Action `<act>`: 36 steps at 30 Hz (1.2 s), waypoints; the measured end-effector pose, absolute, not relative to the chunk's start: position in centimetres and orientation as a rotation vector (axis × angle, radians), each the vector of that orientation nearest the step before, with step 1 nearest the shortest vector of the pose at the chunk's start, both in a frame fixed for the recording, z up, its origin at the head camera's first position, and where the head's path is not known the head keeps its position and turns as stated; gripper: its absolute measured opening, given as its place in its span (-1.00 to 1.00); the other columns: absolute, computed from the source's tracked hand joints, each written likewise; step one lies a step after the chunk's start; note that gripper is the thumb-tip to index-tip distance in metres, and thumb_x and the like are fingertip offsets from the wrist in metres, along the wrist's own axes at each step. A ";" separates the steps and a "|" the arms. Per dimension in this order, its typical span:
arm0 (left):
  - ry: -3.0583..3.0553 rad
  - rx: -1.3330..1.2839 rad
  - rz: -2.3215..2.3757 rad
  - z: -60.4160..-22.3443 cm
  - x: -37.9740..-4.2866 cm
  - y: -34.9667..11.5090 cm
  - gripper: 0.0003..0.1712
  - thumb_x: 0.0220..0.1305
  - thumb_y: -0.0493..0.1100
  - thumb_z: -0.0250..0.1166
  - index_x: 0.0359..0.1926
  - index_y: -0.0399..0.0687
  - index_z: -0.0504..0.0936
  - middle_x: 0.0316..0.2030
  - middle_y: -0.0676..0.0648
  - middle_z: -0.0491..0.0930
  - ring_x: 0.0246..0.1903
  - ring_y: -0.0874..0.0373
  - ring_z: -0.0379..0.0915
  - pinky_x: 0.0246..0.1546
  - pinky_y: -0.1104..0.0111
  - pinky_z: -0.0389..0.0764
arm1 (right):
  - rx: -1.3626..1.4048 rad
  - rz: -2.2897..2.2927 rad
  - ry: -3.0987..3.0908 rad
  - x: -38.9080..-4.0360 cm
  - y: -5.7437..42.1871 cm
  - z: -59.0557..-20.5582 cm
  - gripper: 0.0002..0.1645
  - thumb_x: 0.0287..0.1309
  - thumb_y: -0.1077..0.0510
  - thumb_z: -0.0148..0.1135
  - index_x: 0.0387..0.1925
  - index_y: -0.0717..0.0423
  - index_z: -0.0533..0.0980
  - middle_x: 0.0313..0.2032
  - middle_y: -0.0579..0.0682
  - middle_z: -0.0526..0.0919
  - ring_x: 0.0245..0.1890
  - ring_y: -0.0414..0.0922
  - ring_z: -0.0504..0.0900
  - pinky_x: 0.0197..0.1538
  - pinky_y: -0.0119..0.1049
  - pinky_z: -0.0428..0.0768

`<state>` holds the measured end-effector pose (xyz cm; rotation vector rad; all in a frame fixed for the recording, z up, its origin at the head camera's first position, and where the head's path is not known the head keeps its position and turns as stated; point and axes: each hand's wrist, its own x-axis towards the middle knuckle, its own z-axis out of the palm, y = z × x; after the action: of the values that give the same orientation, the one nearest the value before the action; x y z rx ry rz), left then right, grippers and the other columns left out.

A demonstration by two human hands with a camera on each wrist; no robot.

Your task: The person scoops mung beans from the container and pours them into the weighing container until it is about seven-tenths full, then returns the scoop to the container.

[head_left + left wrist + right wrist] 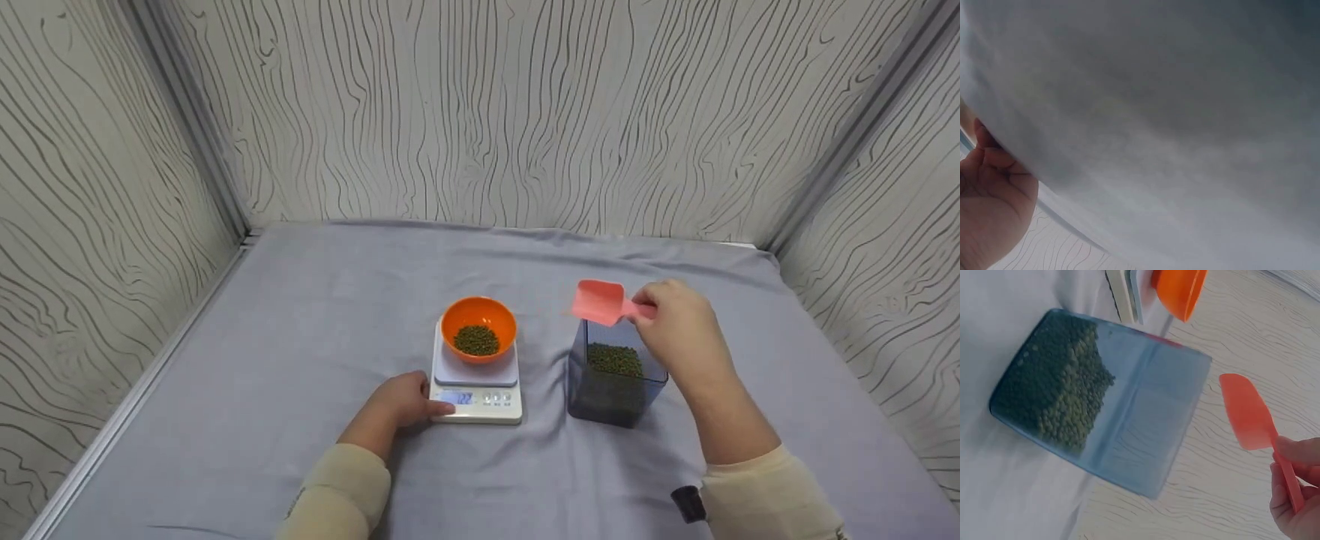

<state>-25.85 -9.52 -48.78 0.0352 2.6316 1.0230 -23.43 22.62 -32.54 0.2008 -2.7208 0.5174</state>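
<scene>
My right hand (679,330) pinches the handle of a pink scoop (598,301), held up over the far edge of a tinted see-through container (611,401). No pellets show on the scoop's blade in the head view. Small green-brown pellets (1075,391) fill the lower part of that container. To the left is a white kitchen scale (487,411) with a lit display. An orange bowl (480,307) sits on its platform with a small heap of pellets (476,341) inside. My left hand (405,401) grips the scale's front left corner, thumb on top next to the display.
A grey cloth (315,315) with wrinkles covers the table. Panels with a wood-grain pattern (480,112) stand at the back and both sides. The container stands a short way right of the scale.
</scene>
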 end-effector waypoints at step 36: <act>2.586 -0.031 1.056 -49.0 -26.0 -9.4 -0.51 -0.19 0.13 0.47 -0.38 -0.07 0.46 -0.51 -0.01 0.41 -0.44 0.08 0.32 -0.39 0.30 0.32 | 0.370 -0.139 -3.046 -23.8 22.6 -34.3 -0.89 -0.24 0.40 0.25 -0.54 0.29 0.49 -0.52 0.13 0.48 -0.50 0.10 0.52 -0.38 0.00 0.51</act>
<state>-26.02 -9.38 -48.98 -0.0311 2.5862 1.0557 -23.81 22.56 -34.29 0.3702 -3.0457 -0.1391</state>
